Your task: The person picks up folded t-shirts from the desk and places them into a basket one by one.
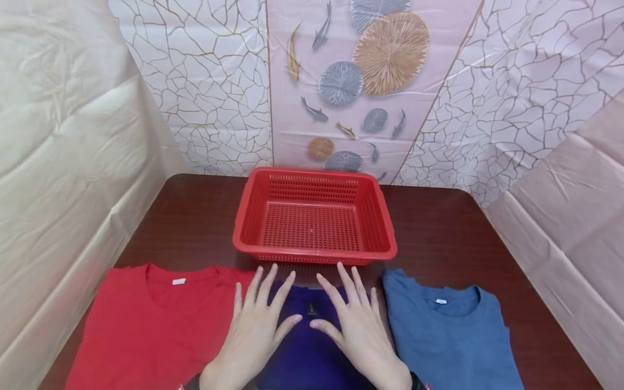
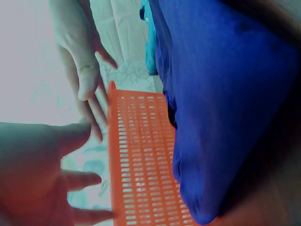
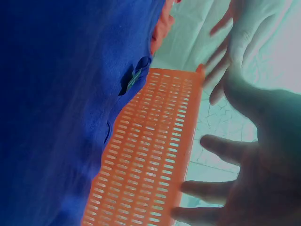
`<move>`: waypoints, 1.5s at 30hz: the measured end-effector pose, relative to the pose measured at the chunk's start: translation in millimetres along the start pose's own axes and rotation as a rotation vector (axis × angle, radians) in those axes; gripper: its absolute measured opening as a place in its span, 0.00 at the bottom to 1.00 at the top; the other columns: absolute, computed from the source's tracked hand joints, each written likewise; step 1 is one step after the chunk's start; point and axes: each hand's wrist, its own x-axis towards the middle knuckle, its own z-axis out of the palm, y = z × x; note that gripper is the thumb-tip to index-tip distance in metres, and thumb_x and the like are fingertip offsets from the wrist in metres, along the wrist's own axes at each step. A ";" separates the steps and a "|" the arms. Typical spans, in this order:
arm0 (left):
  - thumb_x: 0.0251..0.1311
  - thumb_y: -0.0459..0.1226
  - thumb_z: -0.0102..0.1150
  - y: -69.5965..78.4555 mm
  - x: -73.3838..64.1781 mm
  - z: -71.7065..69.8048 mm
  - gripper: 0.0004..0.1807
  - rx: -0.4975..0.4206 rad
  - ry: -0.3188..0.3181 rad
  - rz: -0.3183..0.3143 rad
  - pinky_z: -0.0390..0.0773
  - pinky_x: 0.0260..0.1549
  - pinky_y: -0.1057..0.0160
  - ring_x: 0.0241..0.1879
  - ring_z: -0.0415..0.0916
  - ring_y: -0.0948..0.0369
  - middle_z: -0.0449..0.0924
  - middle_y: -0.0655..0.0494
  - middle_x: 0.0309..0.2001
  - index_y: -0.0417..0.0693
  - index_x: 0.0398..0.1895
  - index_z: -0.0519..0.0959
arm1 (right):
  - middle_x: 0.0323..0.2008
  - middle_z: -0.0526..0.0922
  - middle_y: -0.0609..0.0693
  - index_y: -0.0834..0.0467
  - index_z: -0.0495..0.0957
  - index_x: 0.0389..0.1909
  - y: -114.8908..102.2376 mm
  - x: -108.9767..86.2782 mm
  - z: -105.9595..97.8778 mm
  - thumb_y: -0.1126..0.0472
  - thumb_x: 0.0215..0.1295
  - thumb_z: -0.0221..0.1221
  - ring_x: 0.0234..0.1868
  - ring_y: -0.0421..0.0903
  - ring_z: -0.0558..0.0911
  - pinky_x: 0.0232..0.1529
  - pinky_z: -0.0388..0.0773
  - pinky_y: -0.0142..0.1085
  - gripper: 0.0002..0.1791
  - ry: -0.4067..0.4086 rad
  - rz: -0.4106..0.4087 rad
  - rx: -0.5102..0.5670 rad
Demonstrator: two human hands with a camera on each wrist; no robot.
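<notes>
Both hands hover with fingers spread over a folded dark blue T-shirt (image 1: 308, 352), which has a dark label at its neckline. My left hand (image 1: 251, 330) is over its left side and overlaps the edge of a folded red T-shirt (image 1: 141, 330) in the head view. Over the right side is my right hand (image 1: 363, 333), its thumb pointing in toward the other thumb. In both wrist views a gap shows between the hands and the dark blue cloth (image 2: 225, 94). Neither hand holds anything. To the right lies a folded lighter blue T-shirt (image 1: 453, 346).
A red plastic basket (image 1: 317, 253) with perforated walls and nothing in it stands just beyond the dark blue T-shirt. The dark brown table (image 1: 429, 227) has patterned sheeting (image 1: 219, 108) behind it and pale sheeting (image 1: 63, 162) along its sides.
</notes>
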 end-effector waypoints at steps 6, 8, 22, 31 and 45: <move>0.57 0.49 0.57 -1.8 0.4 -6.0 0.09 -0.046 0.040 -0.056 0.74 0.15 0.63 0.23 0.75 0.65 0.80 0.67 0.26 0.61 0.38 0.81 | 0.36 0.79 0.42 0.44 0.80 0.39 11.6 -6.5 -5.2 0.45 0.54 0.63 0.34 0.39 0.76 0.28 0.77 0.39 0.13 0.078 0.084 0.013; 0.57 0.48 0.58 -4.6 -1.9 -7.5 0.04 -0.055 0.013 -0.109 0.66 0.09 0.65 0.16 0.71 0.65 0.74 0.70 0.18 0.64 0.26 0.78 | 0.25 0.75 0.37 0.43 0.77 0.28 18.7 -11.7 -6.5 0.47 0.53 0.64 0.23 0.36 0.72 0.18 0.71 0.36 0.08 0.070 0.147 0.006; 0.54 0.42 0.59 -37.9 -21.2 10.0 0.13 -0.061 -0.131 -0.290 0.68 0.11 0.57 0.14 0.70 0.56 0.71 0.60 0.12 0.56 0.15 0.72 | 0.11 0.66 0.44 0.51 0.68 0.20 67.5 -42.3 -3.7 0.44 0.59 0.57 0.11 0.42 0.64 0.10 0.61 0.37 0.17 -0.244 0.438 -0.008; 0.56 0.45 0.58 -33.1 -17.7 21.6 0.10 -0.322 -0.215 -0.355 0.69 0.16 0.64 0.16 0.67 0.69 0.74 0.66 0.17 0.51 0.23 0.75 | 0.12 0.64 0.43 0.50 0.69 0.20 64.0 -36.2 7.3 0.43 0.58 0.57 0.12 0.39 0.63 0.14 0.61 0.35 0.18 -0.301 0.431 0.154; 0.65 0.45 0.48 -41.1 -18.2 27.1 0.45 -1.470 -0.634 -0.702 0.79 0.44 0.48 0.49 0.74 0.48 0.67 0.32 0.60 0.29 0.69 0.34 | 0.48 0.80 0.53 0.61 0.55 0.54 62.6 -38.6 11.2 0.51 0.66 0.52 0.45 0.50 0.79 0.43 0.79 0.43 0.26 -0.548 0.673 1.320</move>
